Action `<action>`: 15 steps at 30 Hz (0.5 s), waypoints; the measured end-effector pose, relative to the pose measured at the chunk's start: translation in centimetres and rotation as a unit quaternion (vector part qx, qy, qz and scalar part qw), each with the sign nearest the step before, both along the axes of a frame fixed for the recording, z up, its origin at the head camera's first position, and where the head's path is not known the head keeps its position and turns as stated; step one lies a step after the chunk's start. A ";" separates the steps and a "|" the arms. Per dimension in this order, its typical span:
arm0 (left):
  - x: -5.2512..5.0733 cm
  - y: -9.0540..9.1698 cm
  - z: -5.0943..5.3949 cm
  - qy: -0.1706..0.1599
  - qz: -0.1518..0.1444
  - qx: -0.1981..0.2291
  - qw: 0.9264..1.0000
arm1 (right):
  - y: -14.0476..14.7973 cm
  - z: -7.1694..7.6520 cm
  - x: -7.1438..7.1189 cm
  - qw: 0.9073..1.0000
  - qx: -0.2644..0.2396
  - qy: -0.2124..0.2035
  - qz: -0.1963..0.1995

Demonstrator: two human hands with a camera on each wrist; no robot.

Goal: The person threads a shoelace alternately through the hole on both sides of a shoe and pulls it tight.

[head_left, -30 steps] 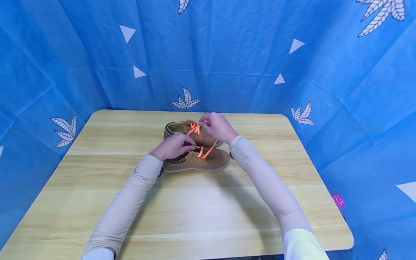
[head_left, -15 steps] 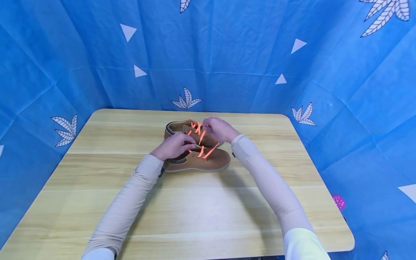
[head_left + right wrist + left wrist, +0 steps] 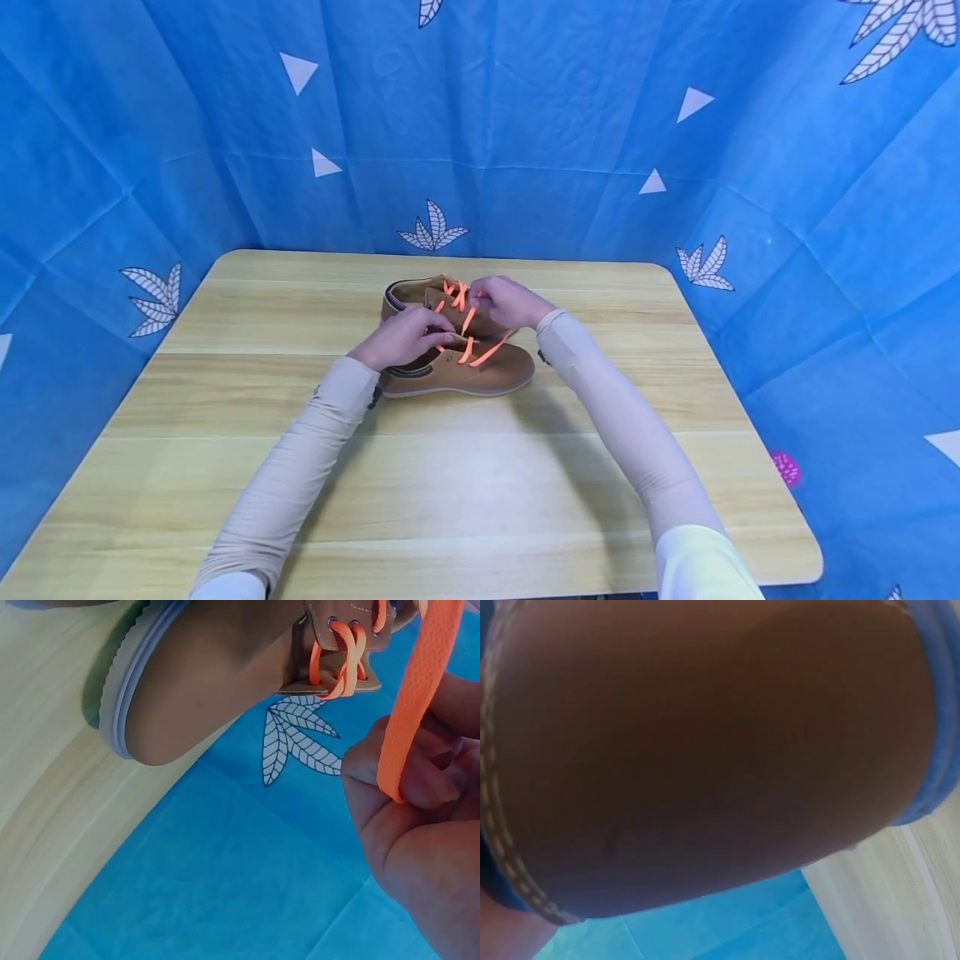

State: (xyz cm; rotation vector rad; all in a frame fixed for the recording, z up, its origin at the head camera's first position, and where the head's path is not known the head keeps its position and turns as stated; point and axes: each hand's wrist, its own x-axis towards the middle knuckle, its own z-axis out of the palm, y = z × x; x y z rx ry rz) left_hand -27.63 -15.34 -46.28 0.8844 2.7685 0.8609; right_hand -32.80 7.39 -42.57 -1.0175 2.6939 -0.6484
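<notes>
Two tan shoes with orange laces stand side by side, toes to the right in the head view. At the near shoe (image 3: 504, 372), my left hand (image 3: 405, 336) pinches the upper by the opening; the exact grip is partly hidden. Brown shoe leather (image 3: 705, 765) fills most of the left wrist view. Over the far shoe (image 3: 408, 292), my right hand (image 3: 510, 302) holds an orange shoelace (image 3: 421, 705) between curled thumb and fingers. That lace runs down to the near shoe. Another orange lace (image 3: 349, 664) is threaded through the far shoe's eyelets.
The shoes are near the back of a light wooden table (image 3: 450, 483) with rounded corners. A blue patterned curtain (image 3: 555, 125) hangs behind and along both sides.
My right hand has moved slightly down and to the right, drawing the orange lace up from the near shoe. My left hand stays at the near shoe's opening.
</notes>
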 end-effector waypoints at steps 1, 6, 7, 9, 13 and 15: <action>0.0 0.0 0.0 -0.001 0.000 0.001 1.000 | 0.0 -0.1 -0.1 1.000 0.000 -0.003 0.002; 0.1 -0.1 0.0 -0.003 -0.005 0.004 1.000 | -0.1 -0.5 -0.3 1.000 0.009 -0.020 0.012; 0.1 -0.1 0.1 -0.003 -0.006 0.003 1.000 | -0.1 -0.6 -0.3 1.000 0.013 -0.025 0.014; 0.1 0.0 0.1 -0.007 -0.006 0.005 1.000 | -0.3 -0.9 -0.3 0.999 0.020 -0.036 0.020; 0.2 0.1 0.1 -0.005 -0.006 0.002 1.000 | -0.5 -1.4 -0.1 0.998 0.028 -0.045 0.030; 0.4 0.2 0.1 0.002 -0.003 0.004 1.000 | -0.6 -1.7 0.0 0.998 0.029 -0.048 0.033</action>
